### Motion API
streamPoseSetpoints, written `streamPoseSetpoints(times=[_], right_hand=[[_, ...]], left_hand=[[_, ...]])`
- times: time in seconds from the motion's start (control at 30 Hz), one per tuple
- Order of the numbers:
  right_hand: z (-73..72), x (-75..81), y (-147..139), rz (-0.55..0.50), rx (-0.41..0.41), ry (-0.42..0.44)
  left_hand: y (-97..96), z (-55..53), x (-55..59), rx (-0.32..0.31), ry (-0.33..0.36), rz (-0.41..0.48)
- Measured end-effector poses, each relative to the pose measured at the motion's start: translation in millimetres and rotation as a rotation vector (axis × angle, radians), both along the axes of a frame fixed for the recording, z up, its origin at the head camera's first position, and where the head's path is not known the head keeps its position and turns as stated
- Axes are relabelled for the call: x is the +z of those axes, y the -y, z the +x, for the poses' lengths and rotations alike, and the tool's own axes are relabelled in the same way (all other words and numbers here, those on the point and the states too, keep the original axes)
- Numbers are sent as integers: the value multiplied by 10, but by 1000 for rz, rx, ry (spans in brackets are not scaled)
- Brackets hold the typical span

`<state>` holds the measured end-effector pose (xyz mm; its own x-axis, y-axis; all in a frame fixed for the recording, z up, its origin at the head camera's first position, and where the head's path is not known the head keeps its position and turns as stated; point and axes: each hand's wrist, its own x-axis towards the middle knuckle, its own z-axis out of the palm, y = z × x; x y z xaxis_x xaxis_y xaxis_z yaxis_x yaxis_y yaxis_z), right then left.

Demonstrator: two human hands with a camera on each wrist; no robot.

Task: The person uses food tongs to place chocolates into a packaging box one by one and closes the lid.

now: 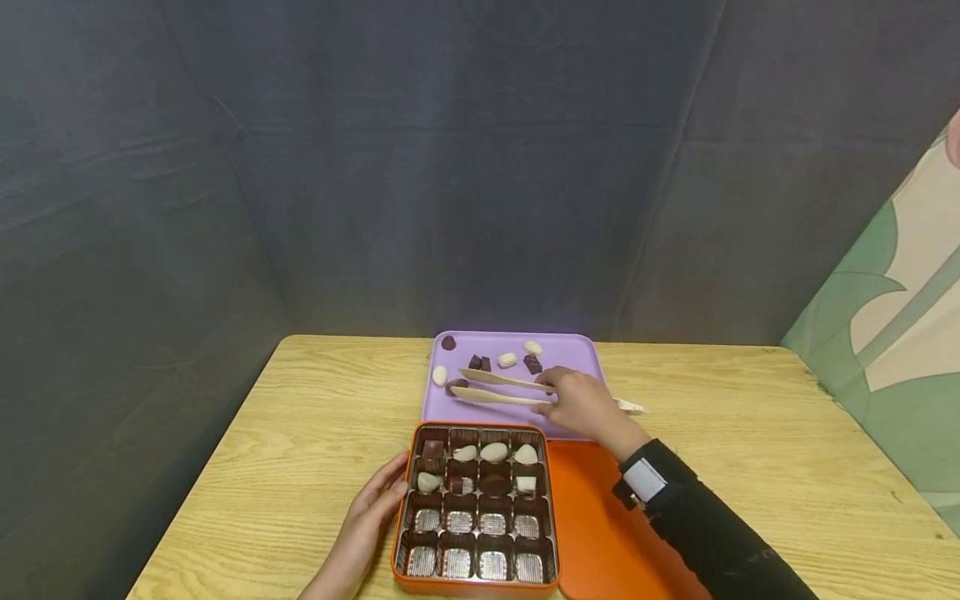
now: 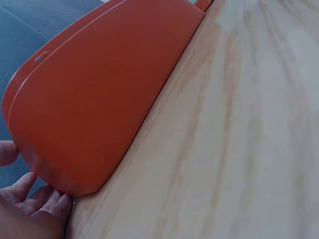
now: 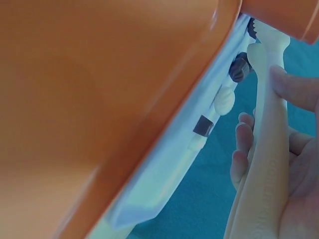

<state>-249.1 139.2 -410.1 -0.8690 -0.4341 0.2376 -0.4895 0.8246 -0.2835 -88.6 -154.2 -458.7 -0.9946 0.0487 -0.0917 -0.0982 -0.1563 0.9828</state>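
My right hand (image 1: pixel 587 406) grips beige tongs (image 1: pixel 502 398) over the lilac tray (image 1: pixel 446 410). The tong tips straddle a dark oval chocolate (image 1: pixel 454 387) at the tray's left side. In the right wrist view, thumb and fingers press the two tong arms (image 3: pixel 271 149) from either side. My left hand (image 1: pixel 375 502) rests its fingers against the left side of an orange tin (image 1: pixel 554 533); the left wrist view has its fingertips at the tin's corner (image 2: pixel 65 179). The tin's compartments hold dark and white chocolates in the two far rows; the two near rows show bare liner.
Several other chocolates lie on the tray, among them a white one (image 1: pixel 507 360) and a dark striped one (image 1: pixel 532 364). A flat orange lid (image 1: pixel 600 525) lies right of the tin, under my right forearm. Dark cloth (image 1: pixel 450 167) hangs behind the wooden table (image 1: pixel 315 433).
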Motion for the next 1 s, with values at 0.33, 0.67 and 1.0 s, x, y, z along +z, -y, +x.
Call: streamPoseSetpoints(times=[0.33, 0.67, 1.0], right_hand=[[-60, -48, 160, 38, -23, 47], [-62, -107, 189, 45, -37, 5], [-37, -75, 164, 46, -43, -29]], left_hand=[[2, -3, -2, -4, 9, -3], [3, 4, 6, -8, 12, -5], [-4, -2, -3, -2, 10, 2]])
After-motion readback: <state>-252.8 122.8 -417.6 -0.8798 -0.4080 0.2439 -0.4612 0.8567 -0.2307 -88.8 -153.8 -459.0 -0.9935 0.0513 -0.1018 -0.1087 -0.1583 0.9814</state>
